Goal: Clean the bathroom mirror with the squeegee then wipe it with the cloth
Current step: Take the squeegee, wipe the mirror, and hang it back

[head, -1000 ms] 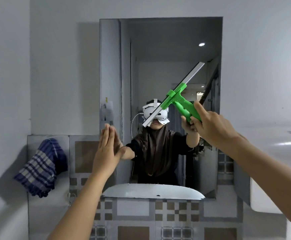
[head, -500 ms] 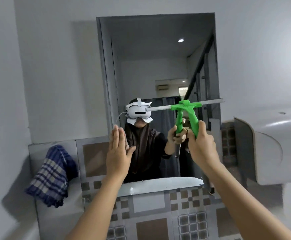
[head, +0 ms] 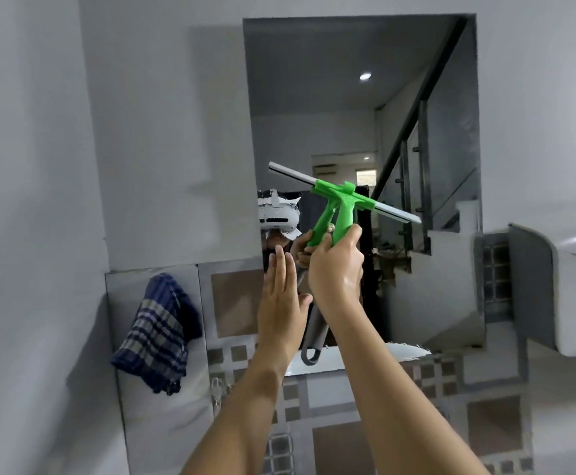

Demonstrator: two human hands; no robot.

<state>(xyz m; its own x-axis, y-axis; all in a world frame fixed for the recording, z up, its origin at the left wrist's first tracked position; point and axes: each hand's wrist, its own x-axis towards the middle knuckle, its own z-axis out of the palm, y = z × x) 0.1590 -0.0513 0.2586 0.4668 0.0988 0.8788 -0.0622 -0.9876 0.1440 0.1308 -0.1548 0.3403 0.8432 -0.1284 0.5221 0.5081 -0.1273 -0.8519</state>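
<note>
A: Where does the job stand?

B: In the squeegee stage, by my reading. The right hand (head: 336,270) is wrapped around the green handle of the squeegee (head: 343,207), with the grey blade up against the middle of the mirror (head: 416,97), tilted so its left end sits higher than its right.

A: Is the blade actually on the glass?

B: It looks pressed to it, since the handle's reflection meets it right there, but I cannot be sure of contact along the whole edge.

A: And the other hand?

B: The left hand (head: 281,303) is flat and empty, fingers straight and together, held up at the lower left corner of the mirror just beside the right hand. Whether the palm touches the glass, I cannot tell.

A: How much of step 1 is done?

B: Hard to judge. No streaks, foam or drops show on the glass, so I cannot say which parts have been passed over. The blade sits mid-height, so the upper part and the right side may need strokes, or may be done.

A: Step 2?

B: Not started. The cloth (head: 158,332), blue checked, hangs on the tiled wall (head: 235,293) to the left of the mirror, well apart from both hands. A white fixture (head: 574,289) juts from the wall at the far right.

A: So what remains?

B: Finishing the squeegee passes, then fetching that cloth and wiping.
</note>
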